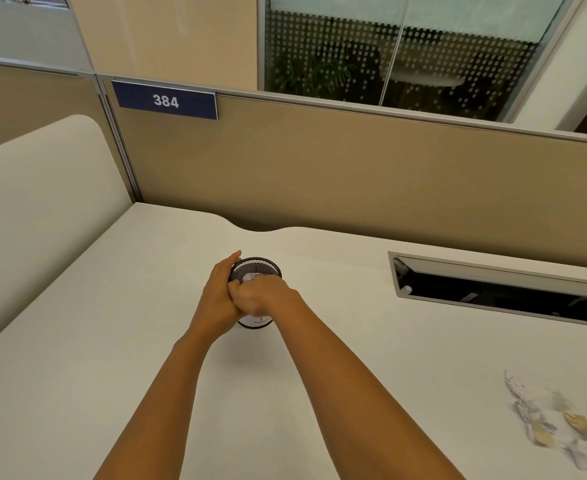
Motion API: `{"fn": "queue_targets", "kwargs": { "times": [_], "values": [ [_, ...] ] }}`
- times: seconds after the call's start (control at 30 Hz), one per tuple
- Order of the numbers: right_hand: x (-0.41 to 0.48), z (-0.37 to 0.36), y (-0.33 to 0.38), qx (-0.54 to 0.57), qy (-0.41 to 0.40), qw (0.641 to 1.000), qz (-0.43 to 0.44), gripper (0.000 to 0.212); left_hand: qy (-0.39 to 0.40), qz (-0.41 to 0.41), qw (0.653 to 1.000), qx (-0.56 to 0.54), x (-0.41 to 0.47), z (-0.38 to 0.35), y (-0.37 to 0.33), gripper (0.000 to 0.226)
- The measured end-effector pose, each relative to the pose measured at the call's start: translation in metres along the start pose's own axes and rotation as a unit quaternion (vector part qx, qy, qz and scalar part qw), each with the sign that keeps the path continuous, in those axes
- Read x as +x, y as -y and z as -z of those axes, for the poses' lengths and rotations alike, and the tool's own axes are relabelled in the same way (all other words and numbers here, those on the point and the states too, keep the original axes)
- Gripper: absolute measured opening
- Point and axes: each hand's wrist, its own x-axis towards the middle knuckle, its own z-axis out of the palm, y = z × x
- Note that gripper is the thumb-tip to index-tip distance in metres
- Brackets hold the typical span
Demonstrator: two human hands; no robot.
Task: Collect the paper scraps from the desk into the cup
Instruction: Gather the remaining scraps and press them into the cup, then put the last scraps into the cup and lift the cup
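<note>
A black mesh cup (261,266) stands upright on the white desk (112,341), just ahead of me. My left hand (217,299) lies against the cup's left side, its fingers straight along the rim. My right hand (262,296) is curled over the cup's mouth, gripping white paper scraps (250,278) that show just inside the rim. Both hands hide most of the cup's wall. More paper scraps (548,420), white and tan, lie scattered near the desk's front right corner, far from either hand.
A tan partition (354,168) with a blue sign reading 384 (166,100) closes off the back of the desk. A cream divider (42,209) stands on the left. An open cable hatch (493,289) is sunk into the desk at the right.
</note>
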Motion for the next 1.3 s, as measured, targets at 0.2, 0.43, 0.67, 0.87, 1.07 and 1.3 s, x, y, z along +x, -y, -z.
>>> {"fn": "queue_targets", "kwargs": {
  "times": [0.2,0.43,0.67,0.87,1.07,1.3],
  "values": [
    [-0.003,0.006,0.001,-0.042,0.006,0.999,0.025,0.056,-0.002,0.003,1.0,-0.011,-0.001,-0.002,-0.002,0.079],
    [-0.024,0.009,-0.004,-0.087,-0.142,0.98,0.107,0.028,0.015,0.008,1.0,0.01,-0.001,0.0,-0.002,0.09],
    [-0.058,0.015,-0.036,0.037,-0.294,0.945,0.14,0.029,0.005,0.005,0.996,0.087,-0.013,-0.002,-0.017,0.088],
    [-0.097,0.006,-0.081,0.073,-0.348,0.928,0.113,0.03,-0.03,-0.033,0.983,0.176,-0.045,-0.011,-0.039,0.073],
    [-0.15,-0.015,-0.139,0.076,-0.342,0.935,0.055,0.029,-0.028,-0.057,0.982,0.179,-0.1,-0.043,-0.061,0.061],
    [-0.206,-0.052,-0.214,0.064,-0.29,0.955,-0.018,0.031,0.076,-0.075,0.968,0.225,-0.178,-0.104,-0.059,0.042]
  ]
}}
